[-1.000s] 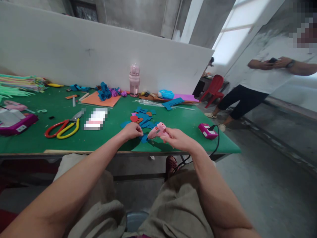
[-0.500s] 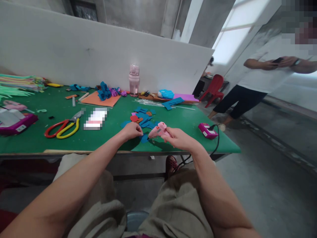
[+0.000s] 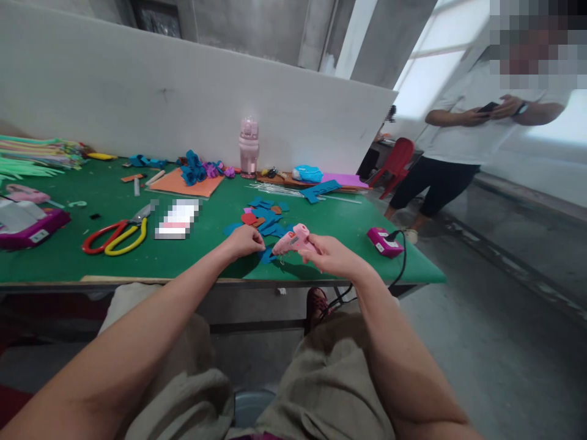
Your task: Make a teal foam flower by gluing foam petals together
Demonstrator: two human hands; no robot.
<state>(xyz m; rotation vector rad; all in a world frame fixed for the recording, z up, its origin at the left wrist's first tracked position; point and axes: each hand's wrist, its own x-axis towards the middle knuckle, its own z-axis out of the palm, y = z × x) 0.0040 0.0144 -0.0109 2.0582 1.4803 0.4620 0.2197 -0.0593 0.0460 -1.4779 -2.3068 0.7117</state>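
My right hand (image 3: 328,253) is closed around the handle of a pink hot glue gun (image 3: 293,239), its nozzle pointing left and down. Under the nozzle lies a small blue felt piece (image 3: 267,255). The fingers of my left hand (image 3: 246,242) pinch the left edge of this piece near the table's front. A thin strand hangs beneath the gun's nozzle. Just beyond both hands is a loose pile of blue cut pieces (image 3: 274,228), with a red piece (image 3: 248,219) and a few brown ones among them.
Red-and-yellow-handled scissors (image 3: 126,235) lie on the green table (image 3: 220,211) to the left. A magenta power socket (image 3: 384,242) with a black cable sits right. A pink bottle (image 3: 249,146) stands at the back. Beyond the table's right end, a person (image 3: 463,140) holds a phone.
The glue gun's nozzle has shifted slightly left over the blue piece. My left hand stays in place. The person at the right has moved left, nearer the red chair.
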